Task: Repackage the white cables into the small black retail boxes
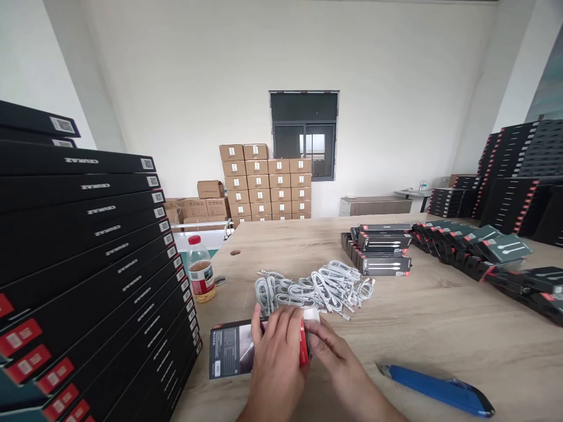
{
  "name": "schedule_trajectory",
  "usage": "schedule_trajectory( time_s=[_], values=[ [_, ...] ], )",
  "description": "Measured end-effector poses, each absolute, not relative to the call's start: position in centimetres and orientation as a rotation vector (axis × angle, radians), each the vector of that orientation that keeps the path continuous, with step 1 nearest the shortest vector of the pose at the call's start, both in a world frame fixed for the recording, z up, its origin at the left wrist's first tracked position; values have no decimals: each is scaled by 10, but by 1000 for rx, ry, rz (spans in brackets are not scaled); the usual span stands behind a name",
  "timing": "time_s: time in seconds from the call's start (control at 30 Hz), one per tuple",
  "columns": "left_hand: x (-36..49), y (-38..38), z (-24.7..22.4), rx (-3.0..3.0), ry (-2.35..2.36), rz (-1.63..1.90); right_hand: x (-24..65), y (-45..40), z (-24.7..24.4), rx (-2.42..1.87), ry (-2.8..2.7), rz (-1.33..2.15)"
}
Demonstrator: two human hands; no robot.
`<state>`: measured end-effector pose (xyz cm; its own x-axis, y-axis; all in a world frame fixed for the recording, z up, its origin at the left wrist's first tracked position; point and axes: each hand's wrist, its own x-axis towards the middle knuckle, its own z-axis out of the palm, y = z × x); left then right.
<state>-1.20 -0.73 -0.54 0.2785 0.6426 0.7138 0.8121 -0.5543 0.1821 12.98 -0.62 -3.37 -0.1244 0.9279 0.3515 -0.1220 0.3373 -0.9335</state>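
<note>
Box (pixel 233 350) half-hidden under left hand (pixel 276 346), right hand (pixel 333 351).

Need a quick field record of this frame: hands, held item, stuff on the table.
left hand: grips a dark package with red end, lying on the table
right hand: fingers at the package's red end, by a white insert
cables: pile of white coiled cables behind the hands
cutter: blue utility knife, right of the hands
bottle: red-capped bottle, left
boxes: black box stack left, more at right

Left hand (pixel 276 347) palm down, fingers curled in closed grip; right hand (pixel 335 351) alongside, fingertips pinching, forearms converging low centre.
</note>
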Motion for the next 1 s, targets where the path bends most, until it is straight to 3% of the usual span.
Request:
schedule_trajectory(
  time_s=[0.43, 0.73, 1.0],
  values=[
    [-35, 1, -5, -2416, -1516, -954, 173, 16, -19, -812, -736, 1173],
    [-33, 0, -2, -2448, -1764, -727, 203, 23, -22, -1139, -1534, 399],
    [-30, -5, -1, -2508, -1785, -648, 197, 17, -26, -1193, -1823, 355]
  ],
)
